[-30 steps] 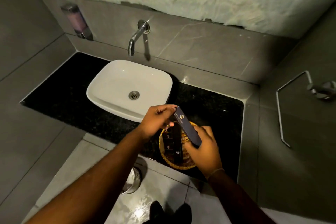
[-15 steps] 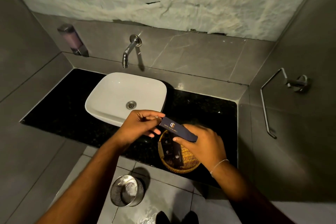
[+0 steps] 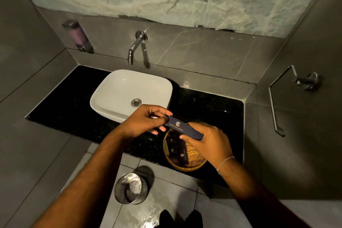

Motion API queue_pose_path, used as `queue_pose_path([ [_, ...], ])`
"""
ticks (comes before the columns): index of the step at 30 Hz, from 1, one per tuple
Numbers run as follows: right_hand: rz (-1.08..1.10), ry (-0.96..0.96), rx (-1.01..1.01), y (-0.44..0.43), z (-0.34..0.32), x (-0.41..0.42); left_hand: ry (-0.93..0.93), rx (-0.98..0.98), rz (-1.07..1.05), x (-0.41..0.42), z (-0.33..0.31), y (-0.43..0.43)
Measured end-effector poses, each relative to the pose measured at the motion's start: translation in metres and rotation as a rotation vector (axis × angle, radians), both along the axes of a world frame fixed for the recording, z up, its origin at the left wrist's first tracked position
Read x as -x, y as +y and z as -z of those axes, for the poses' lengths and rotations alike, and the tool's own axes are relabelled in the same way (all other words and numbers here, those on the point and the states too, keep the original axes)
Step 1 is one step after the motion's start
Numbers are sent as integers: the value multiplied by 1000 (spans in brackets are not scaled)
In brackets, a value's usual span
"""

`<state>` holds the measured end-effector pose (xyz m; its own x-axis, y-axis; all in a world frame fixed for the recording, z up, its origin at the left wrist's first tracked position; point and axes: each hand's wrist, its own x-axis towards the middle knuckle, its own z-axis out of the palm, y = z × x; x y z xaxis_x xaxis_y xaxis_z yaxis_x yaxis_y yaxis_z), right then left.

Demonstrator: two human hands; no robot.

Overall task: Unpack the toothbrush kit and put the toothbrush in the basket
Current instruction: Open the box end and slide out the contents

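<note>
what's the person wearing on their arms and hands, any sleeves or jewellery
Both forearms are bare, with no sleeves in view. The right hand has a thin pale thread or bracelet around the wrist. The left hand seems to have a small ring on a finger, but it is too small to be sure.

The scene is dim and yellowish, lit from above. The white rounded ceramic basin (image 3: pixel 129 90) is the brightest surface. The curved chrome wall tap (image 3: pixel 136 45) throws a soft shadow to its right on the grey tiles. Glare patches lie on the wet grey floor tiles (image 3: pixel 155 214) at the bottom centre. The black speckled stone table (image 3: pixel 212 101) swallows detail. Wall lines bow outward toward the frame edges; the corners look soft and dark.
</note>
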<state>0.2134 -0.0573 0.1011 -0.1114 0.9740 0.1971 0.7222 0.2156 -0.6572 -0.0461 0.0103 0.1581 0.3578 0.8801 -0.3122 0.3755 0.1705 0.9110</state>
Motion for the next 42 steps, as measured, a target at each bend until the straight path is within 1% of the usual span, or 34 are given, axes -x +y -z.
queue_pose_path([
  [6, -64, 9, 7, -2, -4, -1, 84, 60, 134, 7, -6, 4],
  [11, -101, 8, 9, -6, -5, 3, 56, 109, 156, 12, -5, 3],
  [15, -97, 31, 24, -5, -5, 7, 17, 66, 81, 8, -2, -2],
  [20, -38, -14, 0, -1, -3, 7, -54, 19, -28, 2, 0, -7],
  [23, -16, -29, -16, 0, -3, 6, -107, 76, -61, 1, 0, -7],
  [27, 5, -90, -60, 0, -2, 6, -97, 126, -29, 4, 4, -6],
  [30, 15, -141, -97, -1, 0, 6, -104, 177, -76, 7, 8, -5],
  [34, 37, -164, -109, -2, 5, 6, -128, 244, -103, 11, 11, -3],
  [39, 75, -89, -69, -3, 8, 10, -201, 273, -119, 7, 13, -4],
  [41, 76, -20, -12, -4, 8, 13, -215, 246, -152, 4, 13, -3],
  [42, 74, 28, 46, -4, 8, 15, -217, 229, -170, 2, 12, -2],
])
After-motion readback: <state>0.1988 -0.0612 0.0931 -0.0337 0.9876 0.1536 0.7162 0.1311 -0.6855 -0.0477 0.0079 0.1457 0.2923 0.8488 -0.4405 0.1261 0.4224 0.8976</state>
